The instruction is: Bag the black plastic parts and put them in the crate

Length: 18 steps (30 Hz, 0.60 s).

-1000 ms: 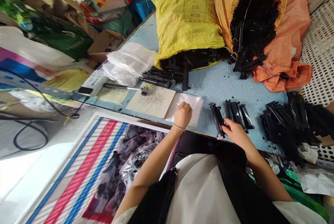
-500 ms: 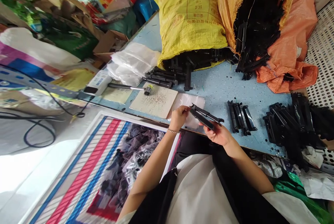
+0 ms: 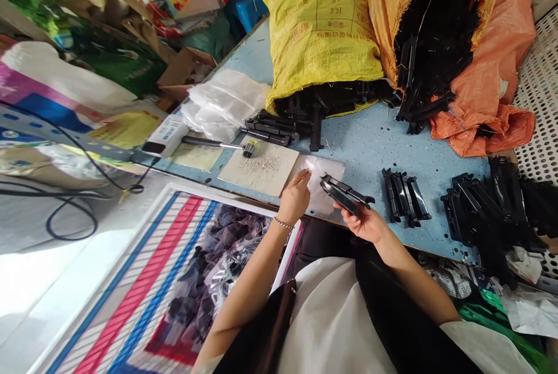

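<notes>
My right hand (image 3: 365,224) grips a pair of long black plastic parts (image 3: 342,195) with clip-shaped ends, which spread apart in a narrow V. Left of them, my left hand (image 3: 294,198) is closed, its fingertips pressed together over the edge of a flat clear plastic bag (image 3: 325,172). Whatever those fingertips hold, if anything, is too small to make out. Close by lies a beige board (image 3: 231,172) sprinkled with tiny copper-coloured bits. A hammer (image 3: 218,143) rests with its head on that board. Several similar black parts (image 3: 404,197) stand in a row to the right.
Behind, a yellow woven sack (image 3: 325,25) and an orange sack (image 3: 379,8) spill black parts onto the blue table (image 3: 349,130). More black parts (image 3: 475,205) are heaped at the right. Clear bags (image 3: 226,101) lie at the left; below is a striped bag (image 3: 131,281) holding wrapped items.
My left hand has let go of the black parts' left end and moved slightly left. My right hand keeps the parts in nearly the same place.
</notes>
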Available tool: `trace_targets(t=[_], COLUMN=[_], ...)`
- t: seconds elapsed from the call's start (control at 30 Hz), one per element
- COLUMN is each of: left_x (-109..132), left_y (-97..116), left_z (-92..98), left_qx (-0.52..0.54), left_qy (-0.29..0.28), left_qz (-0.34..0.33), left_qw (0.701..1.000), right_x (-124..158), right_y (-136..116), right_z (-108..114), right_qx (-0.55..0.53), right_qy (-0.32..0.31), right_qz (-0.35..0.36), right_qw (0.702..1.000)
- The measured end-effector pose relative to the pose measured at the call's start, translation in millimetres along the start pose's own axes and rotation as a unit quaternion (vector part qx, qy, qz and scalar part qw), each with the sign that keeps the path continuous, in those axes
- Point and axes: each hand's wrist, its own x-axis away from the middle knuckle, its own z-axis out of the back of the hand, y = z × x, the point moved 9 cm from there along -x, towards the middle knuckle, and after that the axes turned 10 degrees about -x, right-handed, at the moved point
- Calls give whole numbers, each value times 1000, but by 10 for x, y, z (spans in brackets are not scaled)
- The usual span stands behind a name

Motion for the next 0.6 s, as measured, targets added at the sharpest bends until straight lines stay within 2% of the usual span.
trace_targets(t=[0.07,0.13,0.2,0.27,0.33,0.37,0.43,0.47,0.53,0.6], left_x=[40,130,275,441,558,587,610,621,682,833], left_y=[142,395,714,1014,1194,1237,1269,1265,1203,994], left_z=[38,89,131,136,94,82,141,226,494,771], left_qx=[36,80,122,150,156,152,139,132,124,115], left_qy=[9,8,-6,-28,-51,-56,-55,-55,-77,-152], left_qz=[-14,-51,-111,-174,-202,-202,-193,-188,-176,-141], left_qw=[999,995,986,973,965,966,970,972,973,971], right_x=[-24,-82,-142,-145,-61,14,191,265,385,576], right_y=[67,64,-57,-203,-315,-349,-344,-294,-142,-139], right_z=[-83,-126,-121,-124,-169,-219,-389,-488,-639,-690], right_qx=[-2,16,83,159,263,328,473,533,609,668], right_qy=[-26,-33,-13,17,56,78,103,93,30,1], right_qz=[-18,0,78,169,255,292,339,336,277,234], right_qw=[1000,999,993,973,929,895,807,771,742,706])
